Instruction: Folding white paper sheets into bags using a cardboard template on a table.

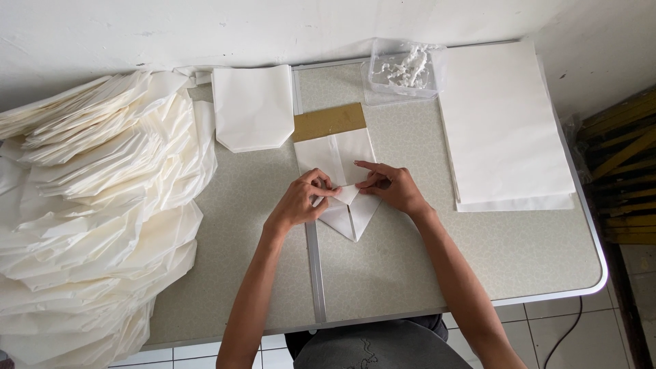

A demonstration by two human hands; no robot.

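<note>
- Nearest in, at six o'clock: dark-clothed lap tucked under the table edge, forearms running up from there.
- Just above the metal seam down the tabletop: white folded paper piece, lying flat at table centre, pointed flap aimed toward six o'clock.
- Left hand at nine o'clock of that point, fingers curled and pinching the flap's left fold, closed narrowly on paper.
- Right hand at three o'clock of it, index finger stretched flat along the fold, other fingers pressing down; pinned rather than gripped, held under the fingertips.
- Handling, by the look: thin, light, limp sheet, easily creased, likely to slide on the smooth tabletop; best taken at the folded edges beside the point, with a flat press holding the body.
- Looks: plain white, crisp diagonal creases meeting in a V, centre seam showing, squarer body beyond.
- At twelve o'clock of the piece, touching its far edge: brown cardboard strip.
- Off at eleven o'clock: finished white bag shape with clipped corners.
- Filling nine o'clock: big fanned heap of cream folded pieces, spilling over the table edge.
- At two to three o'clock: neat stack of flat white sheets.
- Farthest, one o'clock: clear plastic tub with white scraps inside, against the wall.
</note>
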